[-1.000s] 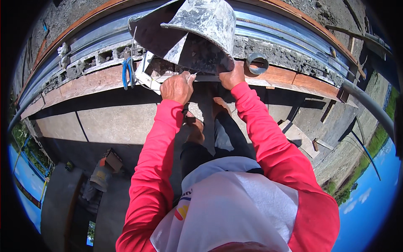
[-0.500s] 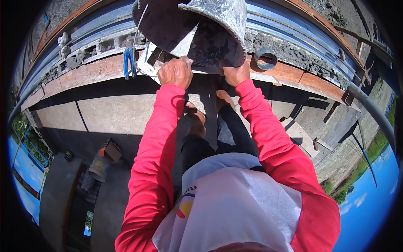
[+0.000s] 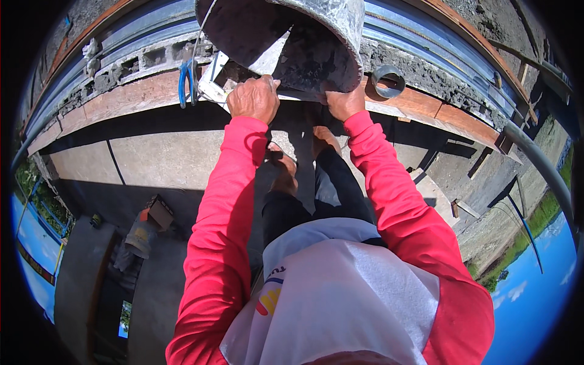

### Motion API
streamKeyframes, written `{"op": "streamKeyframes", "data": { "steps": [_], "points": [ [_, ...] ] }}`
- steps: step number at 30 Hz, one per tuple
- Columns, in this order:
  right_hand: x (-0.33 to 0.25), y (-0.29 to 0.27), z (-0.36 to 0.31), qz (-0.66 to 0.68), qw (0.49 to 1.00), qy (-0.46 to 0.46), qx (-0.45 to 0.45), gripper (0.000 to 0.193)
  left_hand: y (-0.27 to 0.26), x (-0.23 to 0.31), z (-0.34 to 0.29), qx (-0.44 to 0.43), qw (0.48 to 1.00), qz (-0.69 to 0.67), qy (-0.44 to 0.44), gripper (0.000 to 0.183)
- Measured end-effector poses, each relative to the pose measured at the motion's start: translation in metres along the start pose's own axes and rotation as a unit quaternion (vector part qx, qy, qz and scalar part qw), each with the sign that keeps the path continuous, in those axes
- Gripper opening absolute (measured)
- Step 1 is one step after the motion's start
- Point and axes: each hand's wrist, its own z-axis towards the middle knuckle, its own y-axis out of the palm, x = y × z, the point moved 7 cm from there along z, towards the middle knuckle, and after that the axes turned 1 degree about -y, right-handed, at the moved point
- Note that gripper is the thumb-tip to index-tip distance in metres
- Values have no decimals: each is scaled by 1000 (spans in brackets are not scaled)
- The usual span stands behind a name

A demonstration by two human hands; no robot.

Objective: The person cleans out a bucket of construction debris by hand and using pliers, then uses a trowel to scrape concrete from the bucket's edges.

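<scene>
A grey, cement-stained bucket (image 3: 340, 24) lies tipped at the top, its dark mouth facing me. Under its lower rim, a pale strip (image 3: 298, 95) runs between both hands. My left hand (image 3: 253, 99) is closed, knuckles up, just left of the rim; what its fingers grip is hidden. My right hand (image 3: 345, 102) is closed beneath the right part of the rim, its fingertips in shadow. Left of my left hand sits a white frame-like piece (image 3: 211, 87). Blue-handled pliers (image 3: 186, 82) hang by the hollow-block wall, close to that piece.
A grey pipe ring (image 3: 388, 81) rests on the wooden plank (image 3: 426, 104) right of the bucket. Behind it runs the rough hollow-block wall (image 3: 155, 58) with metal sheeting. Below lie a concrete floor (image 3: 170, 161), my feet, a bucket (image 3: 141, 240) and a cardboard box (image 3: 160, 213).
The whole view has shifted slightly upward. My hands remain closed at nearly the same spots beside the bucket's rim, and the bucket appears slightly farther right.
</scene>
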Motion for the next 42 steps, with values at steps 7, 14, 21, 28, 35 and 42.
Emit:
{"op": "streamKeyframes", "data": {
  "steps": [7, 14, 21, 28, 35, 42],
  "points": [
    [-5, 2, -2, -2, 999, 33, -3, 22, 1, -3, 3, -4, 1000, -5, -17, 21],
    [2, 12, -2, -24, 999, 44, -15, 22, 7, -7, 5, -7, 999, -25, -44, 20],
    [0, 17, -23, 15, 995, 78, 54, 22, -49, 26, -25, 121, 985, -54, 115, 11],
    [14, 32, -57, 90, 975, 198, 45, 18, -91, -108, -64, 166, 978, -48, -119, 40],
    [24, 44, -66, 204, 956, 196, 74, 16, 4, -176, -8, 4, 974, 31, -224, 79],
    [9, 37, -60, 59, 991, 26, 118, 16, 4, -199, 7, -69, 976, -19, -206, 48]
  ]
}}
